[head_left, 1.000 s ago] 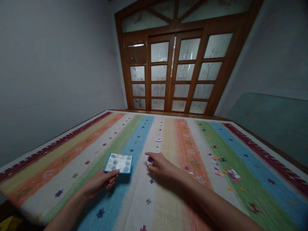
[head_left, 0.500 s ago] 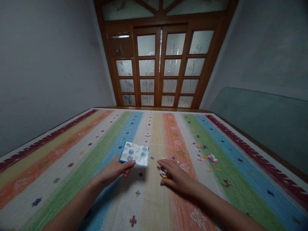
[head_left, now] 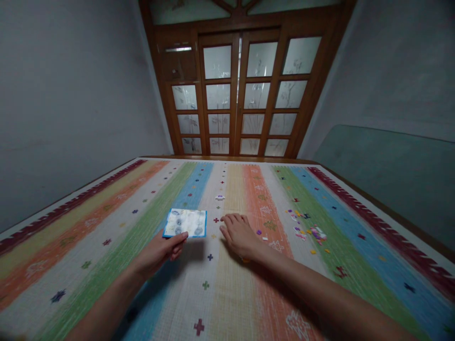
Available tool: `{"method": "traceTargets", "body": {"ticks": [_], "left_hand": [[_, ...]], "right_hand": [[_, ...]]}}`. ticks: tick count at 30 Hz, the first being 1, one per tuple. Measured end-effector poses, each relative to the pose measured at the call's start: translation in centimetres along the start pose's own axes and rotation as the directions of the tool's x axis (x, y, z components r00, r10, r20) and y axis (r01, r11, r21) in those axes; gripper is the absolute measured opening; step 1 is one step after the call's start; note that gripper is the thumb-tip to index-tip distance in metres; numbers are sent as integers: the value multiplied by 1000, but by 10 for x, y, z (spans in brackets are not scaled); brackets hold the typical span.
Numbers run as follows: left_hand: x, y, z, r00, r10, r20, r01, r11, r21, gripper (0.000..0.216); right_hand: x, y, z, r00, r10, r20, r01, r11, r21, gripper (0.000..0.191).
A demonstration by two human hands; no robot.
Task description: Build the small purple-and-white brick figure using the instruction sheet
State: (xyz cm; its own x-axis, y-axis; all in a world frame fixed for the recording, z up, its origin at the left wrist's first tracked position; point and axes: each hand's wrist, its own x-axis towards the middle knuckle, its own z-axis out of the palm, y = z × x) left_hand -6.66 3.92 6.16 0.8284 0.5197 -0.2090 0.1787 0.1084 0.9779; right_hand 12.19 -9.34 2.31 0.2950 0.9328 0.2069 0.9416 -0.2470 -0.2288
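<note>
The left hand (head_left: 165, 247) is pinching a card (head_left: 190, 220), seemingly for reference. The right hand (head_left: 241, 237) is arching palm-down, its grip hidden; small pieces (head_left: 317, 232) are probably calling for delicate picking.

On my feed I can't read a single word, number, brand or sign. The blue-edged card (head_left: 188, 221) bears gray round prints and faint marks, too small and washed out for me to tell whether any of them are letters or figures.
</note>
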Motion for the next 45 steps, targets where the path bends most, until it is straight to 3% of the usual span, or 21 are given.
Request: {"method": "traceTargets", "body": {"ticks": [8,21,25,27,29,32,34,45], "left_hand": [[2,-5,-10,1000,-17,-2,17,998,-55,45],[6,2,3,999,-15,45,16,999,-29,45],[6,13,16,998,38,56,-38,999,1,40],[7,19,23,995,74,66,-76,997,34,38],[8,25,32,991,117,61,-121,990,69,36],[9,33,44,985,169,43,-173,976,131,34],[10,37,52,980,188,58,-195,968,155,33],[0,59,79,924,332,190,-365,914,178,38]], "right_hand": [[-3,0,7,998,31,45,-30,999,-15,34],[-1,3,12,999,7,47,-10,997,71,31],[1,8,2,997,68,-44,-57,977,208,30],[2,11,-10,982,121,-143,-62,929,364,29],[2,12,-25,971,156,-180,-25,818,575,32],[-3,6,-49,989,119,-91,12,543,840,46],[-9,-1,-62,995,77,-61,19,458,889,49],[-30,-17,-95,985,110,-134,74,434,898,41]]}}
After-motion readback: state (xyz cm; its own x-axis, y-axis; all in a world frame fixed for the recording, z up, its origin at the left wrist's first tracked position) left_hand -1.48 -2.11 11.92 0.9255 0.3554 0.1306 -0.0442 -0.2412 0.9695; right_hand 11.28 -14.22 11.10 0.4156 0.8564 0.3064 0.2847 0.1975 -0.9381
